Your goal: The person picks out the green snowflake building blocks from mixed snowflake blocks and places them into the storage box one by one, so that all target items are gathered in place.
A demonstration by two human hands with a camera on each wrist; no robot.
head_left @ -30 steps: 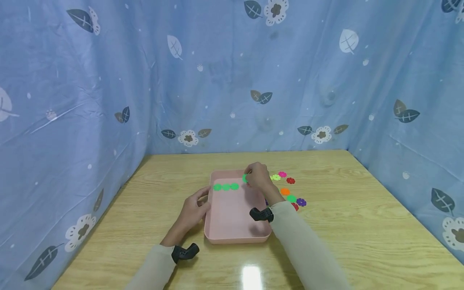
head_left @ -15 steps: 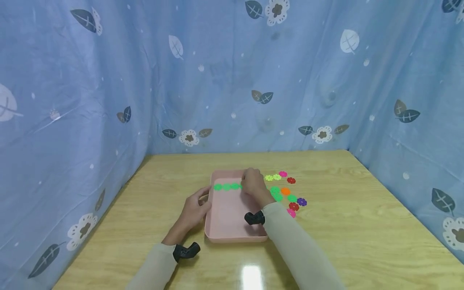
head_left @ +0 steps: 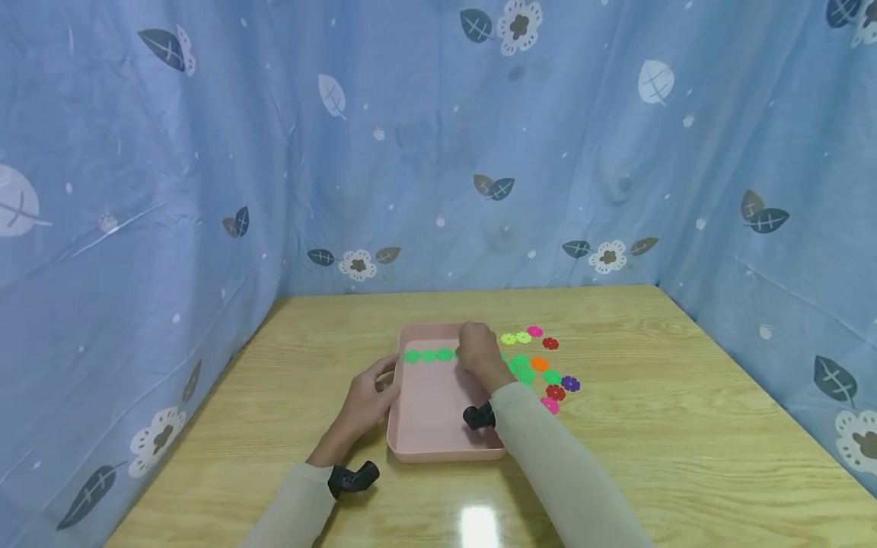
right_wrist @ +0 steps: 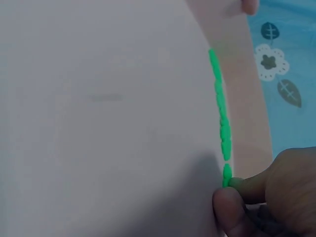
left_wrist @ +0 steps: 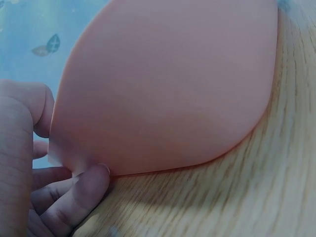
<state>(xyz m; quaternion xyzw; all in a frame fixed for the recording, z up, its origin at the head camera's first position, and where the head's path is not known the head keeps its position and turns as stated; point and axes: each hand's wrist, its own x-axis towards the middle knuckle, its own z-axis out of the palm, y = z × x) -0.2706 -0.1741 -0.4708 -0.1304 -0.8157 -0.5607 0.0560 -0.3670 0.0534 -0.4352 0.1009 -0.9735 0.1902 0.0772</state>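
Note:
A shallow pink tray lies on the wooden table. My left hand holds its left side, with bent fingers at the rim and the thumb low on the wall in the left wrist view. Three green flower-shaped discs form a row across the tray's far part. My right hand is inside the tray at the row's right end. There it pinches another green flower-shaped disc between thumb and finger, a small gap from the row. From the head view that disc is mostly hidden by the hand.
Right of the tray lie loose flower-shaped discs: green, yellow, orange, dark red, purple and pink. A blue patterned curtain hangs around the table.
My right hand has come down and slightly left, bringing the green disc to the row's right end. Over the last half second it has barely moved. My left hand stays at the tray's side.

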